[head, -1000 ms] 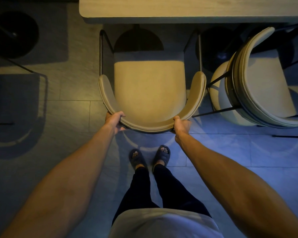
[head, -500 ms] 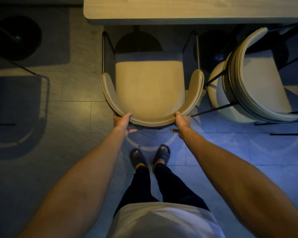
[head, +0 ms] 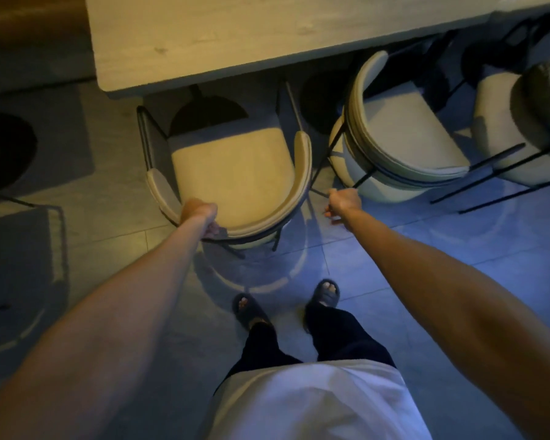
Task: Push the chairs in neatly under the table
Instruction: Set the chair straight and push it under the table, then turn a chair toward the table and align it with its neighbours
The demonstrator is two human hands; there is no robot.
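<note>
Under the tabletop (head: 204,36) edge, the first chair (head: 235,173) sat partly tucked, left hand (head: 200,214) clamped on its backrest. Right hand (head: 343,203) hung loosely curled, holding nothing, nearer the second chair (head: 404,144), which lay just rightward, angled off square.

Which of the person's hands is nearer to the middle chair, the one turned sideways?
The right hand: it hangs just off the middle chair, by its near-left edge. The left hand is further away, on the backrest of the left chair.
</note>
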